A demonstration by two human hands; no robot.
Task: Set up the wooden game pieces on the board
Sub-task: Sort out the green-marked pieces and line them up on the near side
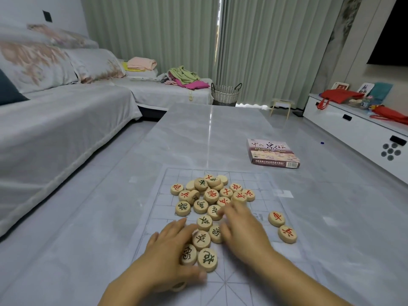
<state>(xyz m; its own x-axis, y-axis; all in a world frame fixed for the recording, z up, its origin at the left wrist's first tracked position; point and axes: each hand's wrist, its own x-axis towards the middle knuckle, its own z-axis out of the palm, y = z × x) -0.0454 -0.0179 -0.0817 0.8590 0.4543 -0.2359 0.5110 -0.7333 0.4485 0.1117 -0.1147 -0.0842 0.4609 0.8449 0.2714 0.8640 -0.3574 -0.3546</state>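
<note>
A thin, see-through board sheet with a printed grid lies on the grey table. Several round wooden pieces with red or dark characters sit in a loose heap on its middle, some stacked. Two red-marked pieces lie apart at the right. My left hand lies flat over the near left pieces, fingers spread, thumb beside a dark-marked piece; one piece shows partly under the palm. My right hand rests with straight fingers on the pieces at the heap's near right; it is blurred.
The game's box lies on the table beyond the board to the right. A sofa runs along the left, a wicker basket stands past the table's far end, and a white cabinet lines the right.
</note>
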